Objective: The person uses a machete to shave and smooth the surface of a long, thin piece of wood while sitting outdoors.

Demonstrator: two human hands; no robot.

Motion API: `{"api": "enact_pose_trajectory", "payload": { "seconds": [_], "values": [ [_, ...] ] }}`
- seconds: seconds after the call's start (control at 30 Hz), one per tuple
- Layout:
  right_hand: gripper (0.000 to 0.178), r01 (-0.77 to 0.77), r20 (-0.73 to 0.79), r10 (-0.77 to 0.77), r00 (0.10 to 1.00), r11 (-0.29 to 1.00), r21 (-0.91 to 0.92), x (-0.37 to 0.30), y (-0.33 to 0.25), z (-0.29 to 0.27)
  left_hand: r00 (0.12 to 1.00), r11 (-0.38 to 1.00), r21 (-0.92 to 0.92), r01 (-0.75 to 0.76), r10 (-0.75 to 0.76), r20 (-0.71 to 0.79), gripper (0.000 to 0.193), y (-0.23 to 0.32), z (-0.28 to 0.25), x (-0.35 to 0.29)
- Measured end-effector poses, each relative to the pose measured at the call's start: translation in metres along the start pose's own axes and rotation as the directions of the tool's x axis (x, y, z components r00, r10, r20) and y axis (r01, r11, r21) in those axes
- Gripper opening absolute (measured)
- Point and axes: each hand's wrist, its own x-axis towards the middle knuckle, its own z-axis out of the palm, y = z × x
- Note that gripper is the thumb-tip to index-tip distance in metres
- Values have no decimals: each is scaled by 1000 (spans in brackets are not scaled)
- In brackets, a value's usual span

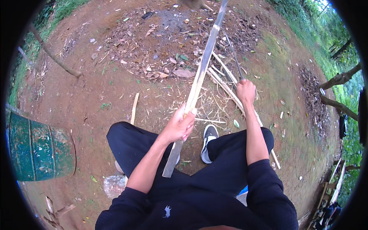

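My left hand (pixel 179 123) is closed around a long, flat wooden strip (pixel 198 79), possibly split bamboo. The strip slants from between my knees up past the top of the view, dark grey at both ends and pale along the middle where its surface is scraped. In my right hand (pixel 246 91) is the handle of a long, thin-bladed knife (pixel 232 53), its blade pointing away from me beside the strip, apart from it. Pale split strips (pixel 227 89) lie on the ground below my right hand. Thin curled shavings (pixel 209 100) are scattered around them.
A green, rust-marked drum (pixel 42 148) lies at the left, near a short log piece (pixel 114 186). Dry leaves (pixel 163 63) cover the soil ahead. Another pale strip (pixel 134 108) rests beside my left knee. Bare branches (pixel 339 80) reach in from the right.
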Motion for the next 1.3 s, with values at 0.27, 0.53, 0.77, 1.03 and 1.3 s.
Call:
{"api": "enact_pose_trajectory", "payload": {
  "seconds": [0.27,0.53,0.77,1.03,1.3],
  "values": [
    [22,-270,336,114,935,844,463,-34,-20,-1,991,981,-163,-107,118,60,41,8,-14,4],
    [26,93,-42,-83,996,910,403,-64,-40,-26,990,951,-278,-137,143,2,40,6,-19,5],
    [14,562,-114,-551,827,818,124,-76,-48,-19,990,912,-405,-70,113,85,32,-3,-23,12],
    [18,684,-55,-683,728,722,105,-84,-55,-25,998,996,-66,-55,54,-13,27,0,-11,3],
    [24,741,-2,-742,671,670,32,-82,-54,-25,979,884,443,-148,194,-59,26,-11,-12,10]
  ]
}}
